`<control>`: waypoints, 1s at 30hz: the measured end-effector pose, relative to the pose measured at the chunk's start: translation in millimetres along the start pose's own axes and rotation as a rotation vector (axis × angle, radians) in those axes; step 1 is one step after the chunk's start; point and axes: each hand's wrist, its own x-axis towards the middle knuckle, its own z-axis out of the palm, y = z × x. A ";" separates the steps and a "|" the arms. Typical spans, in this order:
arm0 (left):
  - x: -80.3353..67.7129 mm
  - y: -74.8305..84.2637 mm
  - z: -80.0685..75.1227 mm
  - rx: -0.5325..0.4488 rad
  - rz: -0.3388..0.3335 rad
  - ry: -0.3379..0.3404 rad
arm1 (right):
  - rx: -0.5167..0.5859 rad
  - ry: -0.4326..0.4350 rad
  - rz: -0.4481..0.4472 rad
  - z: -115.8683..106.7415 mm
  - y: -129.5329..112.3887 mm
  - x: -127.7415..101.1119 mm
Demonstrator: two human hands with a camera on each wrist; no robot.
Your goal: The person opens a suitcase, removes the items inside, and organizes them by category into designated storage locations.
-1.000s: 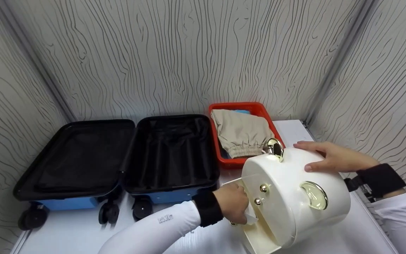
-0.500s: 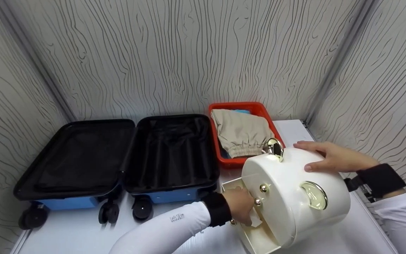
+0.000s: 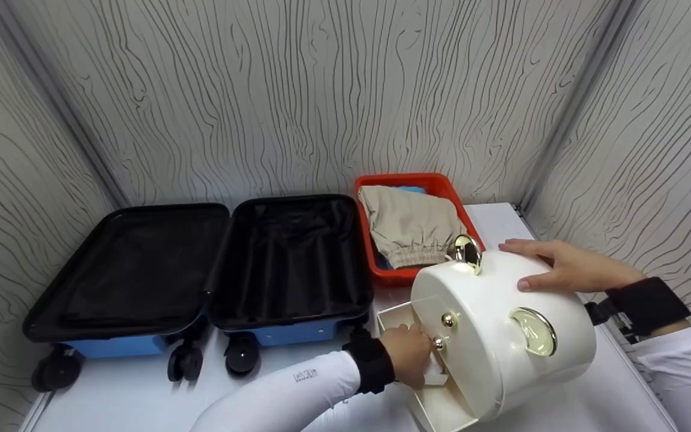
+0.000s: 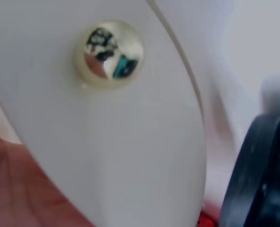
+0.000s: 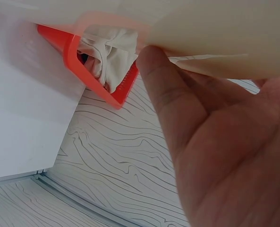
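Observation:
A white rounded storage case (image 3: 537, 324) with gold trim and round knobs stands at the right. Its bottom drawer (image 3: 453, 414) is pulled out. My left hand (image 3: 408, 354) reaches into that drawer with fingers bent, holding a small white object (image 3: 435, 378) whose kind is unclear; the fingertips are mostly hidden. In the left wrist view, the drawer front (image 4: 144, 142) with its gold knob (image 4: 111, 54) covers most of the hand; part of the palm (image 4: 26, 189) shows behind it. My right hand (image 3: 561, 267) rests on top of the case, fingers extended.
An open suitcase (image 3: 219, 294), black inside and blue outside, lies at the left and middle. Behind the case, a red basket (image 3: 390, 276) holds folded beige clothing (image 3: 411, 222) and something blue. Patterned walls (image 3: 291, 90) enclose the white table (image 3: 141, 390).
My left hand has moved slightly right and deeper into the drawer, lowering the small white object. My right hand and the case have stayed in place.

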 end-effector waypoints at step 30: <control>-60.7 -65.5 -18.7 -0.254 0.022 0.131 | 0.014 -0.006 -0.011 -0.3 -0.5 -0.8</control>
